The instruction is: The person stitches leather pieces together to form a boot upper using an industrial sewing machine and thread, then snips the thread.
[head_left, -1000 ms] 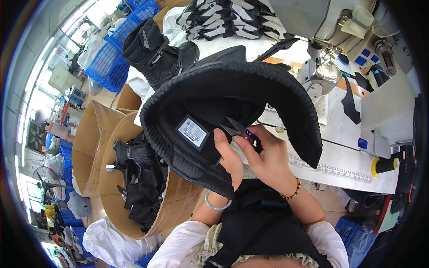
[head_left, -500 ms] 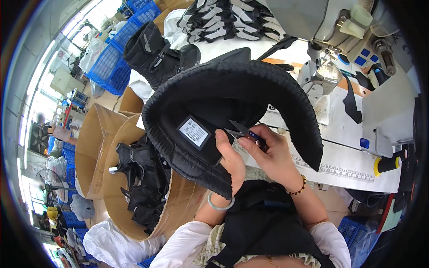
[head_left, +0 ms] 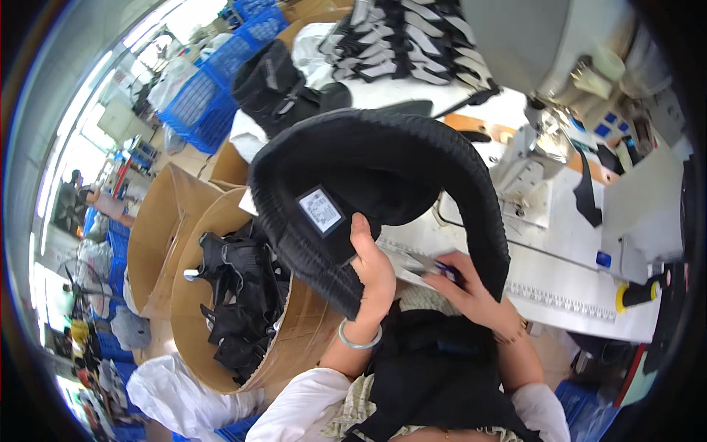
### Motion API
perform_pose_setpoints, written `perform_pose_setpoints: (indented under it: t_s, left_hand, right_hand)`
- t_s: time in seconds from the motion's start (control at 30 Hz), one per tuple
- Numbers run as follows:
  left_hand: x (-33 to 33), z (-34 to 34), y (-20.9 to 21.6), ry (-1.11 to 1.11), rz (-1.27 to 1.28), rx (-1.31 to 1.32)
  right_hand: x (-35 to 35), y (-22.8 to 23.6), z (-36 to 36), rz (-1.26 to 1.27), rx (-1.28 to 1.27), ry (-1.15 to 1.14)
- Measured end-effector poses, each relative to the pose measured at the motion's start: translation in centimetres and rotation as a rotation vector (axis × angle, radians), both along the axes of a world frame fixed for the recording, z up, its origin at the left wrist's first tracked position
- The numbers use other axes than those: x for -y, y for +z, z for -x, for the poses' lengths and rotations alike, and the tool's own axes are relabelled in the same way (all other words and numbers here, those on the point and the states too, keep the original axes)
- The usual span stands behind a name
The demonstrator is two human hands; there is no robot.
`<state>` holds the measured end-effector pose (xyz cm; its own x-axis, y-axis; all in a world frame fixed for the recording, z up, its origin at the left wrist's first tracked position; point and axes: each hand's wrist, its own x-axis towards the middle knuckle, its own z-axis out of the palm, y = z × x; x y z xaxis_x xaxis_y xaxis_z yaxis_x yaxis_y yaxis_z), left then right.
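Observation:
A black padded boot upper is spread in a wide arc before me, its inner side with a white label facing up. My left hand is closed on its near edge, thumb just beside the label. In my right hand is a small pair of thread snips with dark handles, fingers wrapped round them. The blades point left over the white table, apart from the upper. My right hand is close to the arc's right end.
A sewing machine stands right on the white table, beside a black thread spool. Beyond the upper are a black boot and stacked black-and-white pieces. A cardboard box holding black pieces sits left; a person is farther off.
My right hand has drawn the snips away from the label area, toward me and to the right. The left hand keeps its hold on the upper, which has turned slightly.

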<state>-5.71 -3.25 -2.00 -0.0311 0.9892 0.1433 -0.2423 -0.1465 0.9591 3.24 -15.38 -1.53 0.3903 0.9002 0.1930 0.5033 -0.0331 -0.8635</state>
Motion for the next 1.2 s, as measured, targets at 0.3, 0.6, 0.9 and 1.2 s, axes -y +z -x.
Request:
perform_pose_setpoints:
  t_s: [0.3, 0.6, 0.9, 1.2]
  left_hand:
    - [-2.8, 2.7, 1.4, -0.149, 0.027, -0.007]
    - [0.0, 1.0, 2.7, -0.027, -0.195, -0.024]
    - [5.3, 4.3, 3.0, -0.195, -0.508, -0.222]
    - [6.5, 10.7, 15.1, 0.121, -1.315, -0.923]
  right_hand:
    - [15.6, -3.9, -8.5, 0.371, 0.543, -0.931]
    - [8.8, 2.1, 0.1, -0.207, 0.382, -0.094]
    - [-4.1, 6.7, 4.9, -0.754, 0.276, 0.387]
    - [0.3, 6.8, 1.3, -0.668, -0.803, 0.247]
